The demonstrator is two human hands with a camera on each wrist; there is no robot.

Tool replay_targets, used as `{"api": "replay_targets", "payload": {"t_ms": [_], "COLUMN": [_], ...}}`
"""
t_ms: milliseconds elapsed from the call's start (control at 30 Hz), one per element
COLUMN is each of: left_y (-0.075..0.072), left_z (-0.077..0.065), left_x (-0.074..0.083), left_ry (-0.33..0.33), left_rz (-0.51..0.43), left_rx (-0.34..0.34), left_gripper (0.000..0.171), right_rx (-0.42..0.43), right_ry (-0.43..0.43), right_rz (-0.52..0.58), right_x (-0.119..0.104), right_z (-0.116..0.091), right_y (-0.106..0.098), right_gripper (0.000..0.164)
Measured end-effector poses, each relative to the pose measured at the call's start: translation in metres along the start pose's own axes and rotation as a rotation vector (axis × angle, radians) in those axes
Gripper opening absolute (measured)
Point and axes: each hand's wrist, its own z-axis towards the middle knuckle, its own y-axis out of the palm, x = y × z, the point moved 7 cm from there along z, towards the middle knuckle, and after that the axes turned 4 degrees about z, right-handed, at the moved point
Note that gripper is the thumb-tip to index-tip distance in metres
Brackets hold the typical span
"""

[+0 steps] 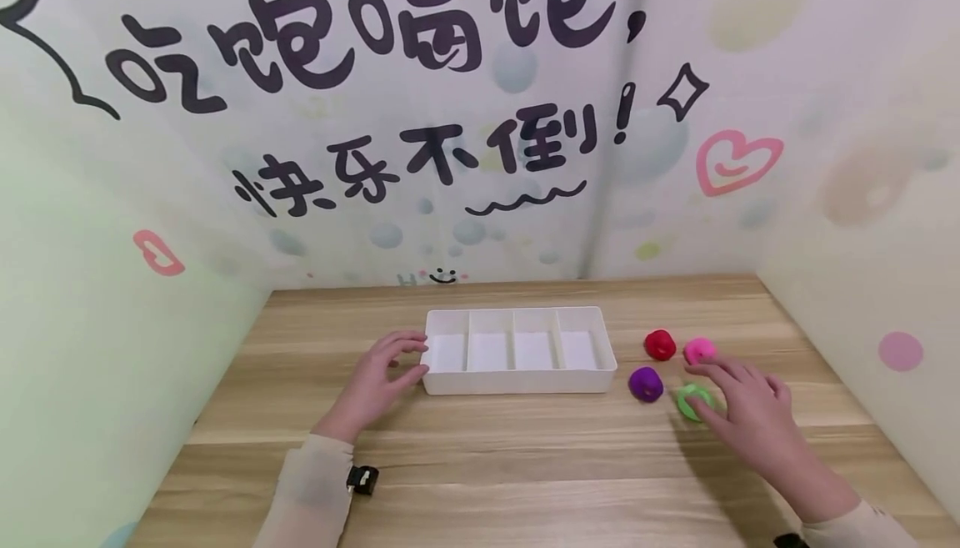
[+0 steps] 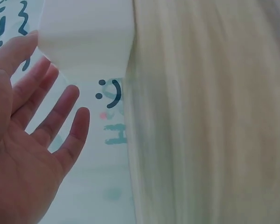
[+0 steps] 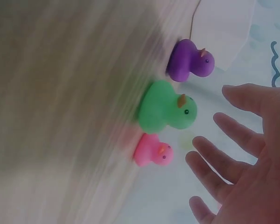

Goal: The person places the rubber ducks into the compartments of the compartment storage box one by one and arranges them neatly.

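Note:
In the head view my left hand [image 1: 380,381] touches the left end of a white box [image 1: 517,382] divided into compartments, fingertips and thumb right at its rim. The left wrist view shows that hand's fingers [image 2: 60,112] spread beside the box's end wall. My right hand [image 1: 753,410] hovers with parted fingers over a green rubber duck [image 1: 693,404] and holds nothing. Close by are a pink rubber duck [image 1: 699,350], partly behind the fingers, a purple rubber duck [image 1: 646,384] and a red toy [image 1: 660,344]. In the right wrist view the green duck's orange beak faces the hand.
Everything stands on a wood-grain table [image 1: 480,473]. Behind it rises a white wall [image 1: 360,256] with dark lettering and drawings, and side walls close in the left and right. The ducks are to the right of the box.

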Motion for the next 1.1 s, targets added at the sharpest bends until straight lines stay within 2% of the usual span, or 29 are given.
{"api": "replay_targets", "payload": {"t_ms": [400, 800, 1100], "left_y": [-0.004, -0.001, -0.001], "left_z": [-0.002, 0.000, 0.000], "left_x": [-0.002, -0.005, -0.005], "left_ry": [0.001, 0.009, -0.009], "left_rz": [0.001, 0.016, 0.002], "left_rx": [0.003, 0.009, 0.003], "left_gripper": [0.029, 0.030, 0.029], "right_rx": [0.006, -0.009, 0.009], "right_ry": [0.018, 0.030, 0.020], "right_rz": [-0.006, 0.000, -0.004], "right_x": [0.009, 0.019, 0.021], "right_z": [-0.004, -0.007, -0.006], "right_y": [0.004, 0.010, 0.007], "right_gripper": [0.040, 0.036, 0.034]}}
